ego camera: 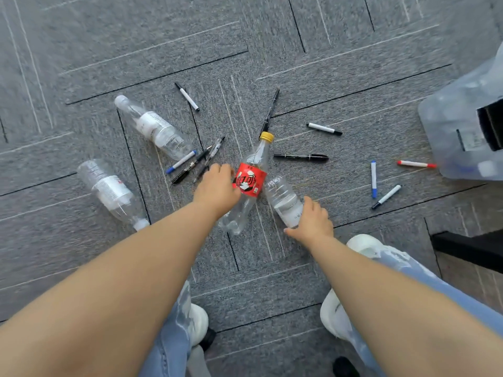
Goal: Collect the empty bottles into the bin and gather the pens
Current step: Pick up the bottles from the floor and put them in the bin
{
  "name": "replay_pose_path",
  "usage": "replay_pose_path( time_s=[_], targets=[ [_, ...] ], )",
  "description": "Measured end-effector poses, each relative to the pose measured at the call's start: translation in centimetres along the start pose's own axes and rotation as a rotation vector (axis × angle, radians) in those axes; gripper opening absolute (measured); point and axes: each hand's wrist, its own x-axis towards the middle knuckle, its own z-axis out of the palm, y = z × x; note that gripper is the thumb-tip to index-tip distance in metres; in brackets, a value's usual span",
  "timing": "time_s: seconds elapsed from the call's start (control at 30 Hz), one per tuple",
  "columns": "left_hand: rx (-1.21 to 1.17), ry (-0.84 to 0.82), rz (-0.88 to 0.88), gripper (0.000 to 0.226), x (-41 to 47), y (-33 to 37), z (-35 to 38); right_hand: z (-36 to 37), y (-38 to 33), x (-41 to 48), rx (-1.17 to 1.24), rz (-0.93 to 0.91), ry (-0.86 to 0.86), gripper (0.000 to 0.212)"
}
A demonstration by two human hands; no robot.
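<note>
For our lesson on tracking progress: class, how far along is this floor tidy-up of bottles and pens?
Done: unclear, since the bin has blurred contents. In hand: the left hand grips the red-label bottle and the right hand grips a clear bottle. Left: two more bottles and the pens lie scattered on the carpet.

Left hand [217, 186] grips red-label bottle [250, 180], right hand [313, 220] grips clear bottle [281, 195].

We see a red-labelled bottle [250, 182] lying at centre, clear bottles [156, 130] at five, nine and ten o'clock, pens [300, 157] scattered, and a bin [449, 126] at three.
</note>
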Motion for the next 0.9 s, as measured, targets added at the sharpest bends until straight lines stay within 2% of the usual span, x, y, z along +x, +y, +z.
replay_pose_path(
  time_s=[0.07,0.17,0.3,0.4,0.5,0.63,0.77,0.9],
  targets=[
    [-0.035,0.014,-0.02,0.046,0.9,0.0,0.5,0.7,-0.1,0.9,0.001,0.015,0.012,0.1],
    [-0.044,0.037,-0.033,0.058,1.8,0.0,1.3,0.9,0.0,1.9,0.099,0.014,0.064,0.085],
    [0.02,0.087,-0.056,0.078,1.9,-0.2,1.9,-2.7,-0.8,2.2,0.477,0.063,0.245,0.079],
    [0.09,-0.021,-0.052,0.096,1.9,0.1,3.0,-7.3,-1.4,2.9,0.664,0.002,0.317,0.068],
    [0.053,-0.169,-0.14,0.109,2.4,0.6,4.7,-10.7,-1.3,2.9,0.775,-0.067,0.333,0.061],
    [0.012,-0.213,-0.247,0.106,2.7,1.4,6.0,-12.4,-0.5,1.4,0.824,-0.129,0.315,0.062],
    [-0.076,-0.046,-0.207,0.087,1.9,4.6,4.5,-14.5,1.2,0.2,0.836,-0.135,0.273,0.063],
    [-0.221,0.115,-0.138,0.083,0.6,8.6,1.3,-18.2,3.1,-2.0,0.992,-0.125,0.249,0.065]
  ],
)
